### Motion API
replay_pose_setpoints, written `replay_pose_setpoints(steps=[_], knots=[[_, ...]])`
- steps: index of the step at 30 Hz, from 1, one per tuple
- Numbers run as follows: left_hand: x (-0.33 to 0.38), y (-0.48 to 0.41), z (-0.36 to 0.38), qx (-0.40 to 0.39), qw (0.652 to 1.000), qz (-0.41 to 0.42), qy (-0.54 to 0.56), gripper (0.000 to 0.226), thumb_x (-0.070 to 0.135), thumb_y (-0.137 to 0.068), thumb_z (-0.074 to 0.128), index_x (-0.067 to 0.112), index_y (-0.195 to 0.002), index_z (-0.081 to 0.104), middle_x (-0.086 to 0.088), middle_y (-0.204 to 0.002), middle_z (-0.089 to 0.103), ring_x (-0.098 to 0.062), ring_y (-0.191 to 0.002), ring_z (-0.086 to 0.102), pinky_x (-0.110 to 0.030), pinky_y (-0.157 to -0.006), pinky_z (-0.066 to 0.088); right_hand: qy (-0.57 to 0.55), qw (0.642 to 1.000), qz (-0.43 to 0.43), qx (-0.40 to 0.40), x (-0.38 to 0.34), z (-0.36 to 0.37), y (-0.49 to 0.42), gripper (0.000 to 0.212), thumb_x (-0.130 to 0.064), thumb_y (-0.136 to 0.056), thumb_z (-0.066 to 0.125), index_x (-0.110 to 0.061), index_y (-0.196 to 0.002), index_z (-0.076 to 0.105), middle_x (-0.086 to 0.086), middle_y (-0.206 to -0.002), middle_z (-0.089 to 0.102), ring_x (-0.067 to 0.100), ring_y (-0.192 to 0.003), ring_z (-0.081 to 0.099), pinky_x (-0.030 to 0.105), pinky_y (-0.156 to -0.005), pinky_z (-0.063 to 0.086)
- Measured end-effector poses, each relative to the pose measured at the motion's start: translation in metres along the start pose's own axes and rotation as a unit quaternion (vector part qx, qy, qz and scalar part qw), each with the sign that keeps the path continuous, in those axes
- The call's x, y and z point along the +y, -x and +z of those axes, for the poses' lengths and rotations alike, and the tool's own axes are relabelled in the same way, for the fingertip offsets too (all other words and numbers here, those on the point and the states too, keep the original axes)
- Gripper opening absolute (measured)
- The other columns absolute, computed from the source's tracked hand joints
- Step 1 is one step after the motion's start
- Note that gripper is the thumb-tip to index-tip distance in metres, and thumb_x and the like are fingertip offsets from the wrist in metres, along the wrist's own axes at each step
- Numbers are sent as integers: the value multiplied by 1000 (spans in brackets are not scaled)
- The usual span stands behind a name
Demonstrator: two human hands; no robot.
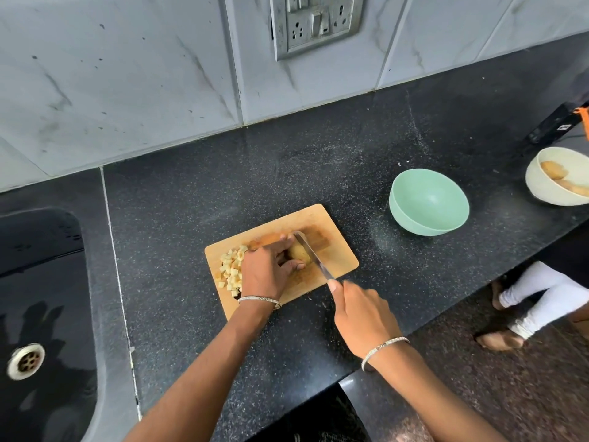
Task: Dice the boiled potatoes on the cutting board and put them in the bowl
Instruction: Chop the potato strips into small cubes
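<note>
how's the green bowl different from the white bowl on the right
Colour: the green bowl is mint, the white bowl cream. Contents: the green bowl is empty; the white bowl holds whole potatoes. Place: the green bowl sits nearer the cutting board; the white bowl is at the frame's right edge, partly cut off. Both are round and stand on the black counter.

Counter (287, 173) bears cutting board (338, 263), green bowl (414, 218), cream bowl (538, 188).
</note>
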State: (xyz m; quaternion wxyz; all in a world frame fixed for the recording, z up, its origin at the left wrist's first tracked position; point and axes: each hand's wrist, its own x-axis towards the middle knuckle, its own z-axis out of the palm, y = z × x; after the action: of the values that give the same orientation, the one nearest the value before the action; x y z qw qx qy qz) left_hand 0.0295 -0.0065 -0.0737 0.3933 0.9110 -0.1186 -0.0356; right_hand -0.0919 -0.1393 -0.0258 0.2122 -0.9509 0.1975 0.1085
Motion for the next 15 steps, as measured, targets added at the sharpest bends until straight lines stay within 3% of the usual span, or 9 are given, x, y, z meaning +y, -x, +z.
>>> replay_pose_setpoints(steps=[8, 15], knots=[[-4, 2, 4, 11, 1000, 2, 16, 52, 29, -69, 85, 18, -117, 70, -3, -101, 75, -20, -92, 71, -38, -82, 57, -7, 1000, -13, 8, -7, 0, 3, 44, -49, -103, 19, -19, -101, 51, 14, -94, 63, 42, -93, 60, 41, -66, 39], [-5, 1, 4, 28, 999, 21, -12, 47, 31, -71, 83, 21, -115, 71, -4, -94, 75, -22, -86, 72, -34, -74, 56, -2, 1000, -13, 1, -24, 1, -21, 46, -47, -104, 22, -15, -104, 55, 15, -99, 64, 41, -94, 62, 38, -65, 38]])
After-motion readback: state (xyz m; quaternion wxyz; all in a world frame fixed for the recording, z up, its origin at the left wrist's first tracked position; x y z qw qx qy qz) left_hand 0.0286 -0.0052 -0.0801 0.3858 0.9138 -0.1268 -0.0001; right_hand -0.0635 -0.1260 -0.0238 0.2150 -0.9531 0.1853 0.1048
